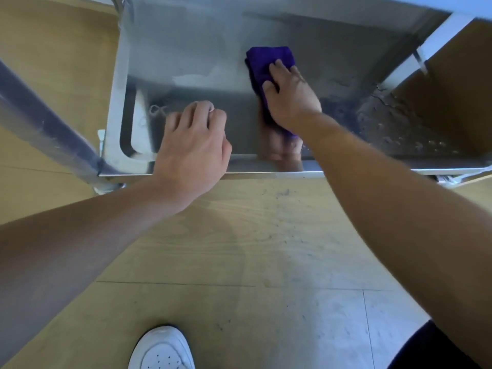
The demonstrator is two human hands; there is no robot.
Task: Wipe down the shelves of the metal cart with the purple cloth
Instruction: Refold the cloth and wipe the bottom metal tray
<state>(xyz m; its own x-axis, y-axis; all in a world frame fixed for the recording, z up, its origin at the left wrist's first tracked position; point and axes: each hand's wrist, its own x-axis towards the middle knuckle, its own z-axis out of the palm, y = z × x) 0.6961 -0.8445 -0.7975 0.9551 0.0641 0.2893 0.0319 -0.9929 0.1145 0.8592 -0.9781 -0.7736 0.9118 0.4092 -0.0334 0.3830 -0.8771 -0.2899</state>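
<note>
The metal cart's top shelf (202, 43) fills the upper half of the head view, shiny and reflective. A folded purple cloth (269, 59) lies flat on it near the middle. My right hand (290, 97) presses down on the cloth, fingers spread over its near part. My left hand (191, 147) rests on the shelf's front edge, left of the cloth, with its fingers curled under and nothing in them.
The cart's handle bar (48, 123) runs diagonally at the left. Water drops speckle the shelf's right end (394, 123). A white upright post (415, 57) stands at the right. Below lies a wood-pattern floor (253, 249), with my white shoe (162, 350) at the bottom.
</note>
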